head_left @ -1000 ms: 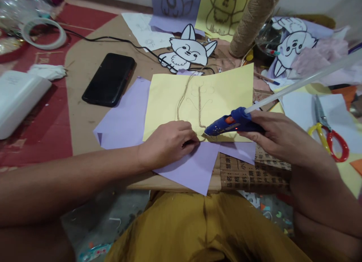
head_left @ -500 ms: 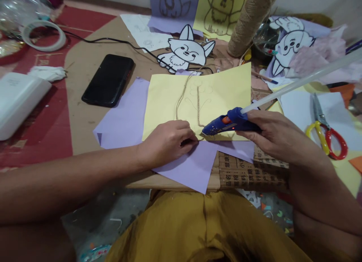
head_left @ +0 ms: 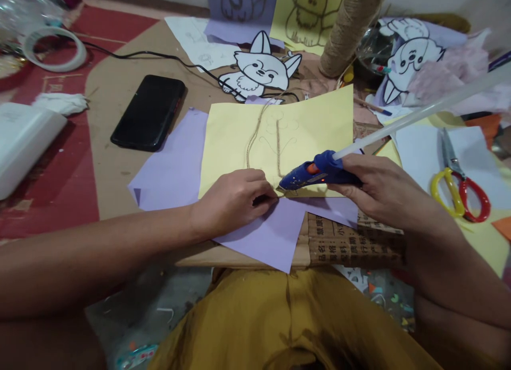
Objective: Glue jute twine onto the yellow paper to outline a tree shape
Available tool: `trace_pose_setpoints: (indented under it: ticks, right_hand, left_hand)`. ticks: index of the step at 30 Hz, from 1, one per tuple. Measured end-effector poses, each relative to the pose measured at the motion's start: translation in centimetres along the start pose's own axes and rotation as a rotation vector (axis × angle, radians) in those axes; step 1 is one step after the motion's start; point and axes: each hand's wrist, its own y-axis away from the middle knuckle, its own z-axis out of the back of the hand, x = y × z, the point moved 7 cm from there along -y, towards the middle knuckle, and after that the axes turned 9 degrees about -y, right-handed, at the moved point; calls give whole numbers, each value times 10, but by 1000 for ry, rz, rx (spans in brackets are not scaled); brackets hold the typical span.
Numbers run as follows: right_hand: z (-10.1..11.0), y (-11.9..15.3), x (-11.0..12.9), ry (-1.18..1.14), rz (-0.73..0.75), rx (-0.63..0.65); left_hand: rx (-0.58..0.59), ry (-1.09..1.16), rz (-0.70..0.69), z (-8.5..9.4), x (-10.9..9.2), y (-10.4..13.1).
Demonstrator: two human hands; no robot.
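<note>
My right hand (head_left: 379, 191) is wrapped round a blue glue gun (head_left: 305, 174) with a long clear glue stick out of its back. The gun's nozzle is low over the bottom edge of a yellow sheet (head_left: 323, 125). My left hand (head_left: 239, 202) rests on the sheet's lower left, fingers pinched on a thin brown twine (head_left: 252, 141), close to the nozzle. A faint pencil drawing shows on the sheet, with twine lying along its upright stem. Purple paper (head_left: 171, 162) lies beneath the yellow sheet.
A black phone (head_left: 148, 113) and a tape ring (head_left: 54, 49) lie to the left. Behind are a fox cutout (head_left: 261, 72) and a twine roll (head_left: 351, 29). Scissors (head_left: 459, 186) lie at the right, a white box (head_left: 26, 141) at the far left. A black cable crosses the back.
The glue gun's nozzle has shifted slightly left, closer to my left fingertips. My left hand has stayed nearly where it was, still pinching the twine.
</note>
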Motion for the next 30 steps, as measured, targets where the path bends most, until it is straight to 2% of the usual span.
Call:
trace_pose_setpoints:
  ticks: [15,24,30]
  right_hand:
    - [3,5,-6,43,-64,-4]
    - [3,3,1,34,65,-52]
    - [6,6,0,67,89,-59]
  left_hand:
    - [-16,7,-17,1,1,1]
    - [-37,9,-31,0,0,0]
    - [-29,27,-33,1,1,1]
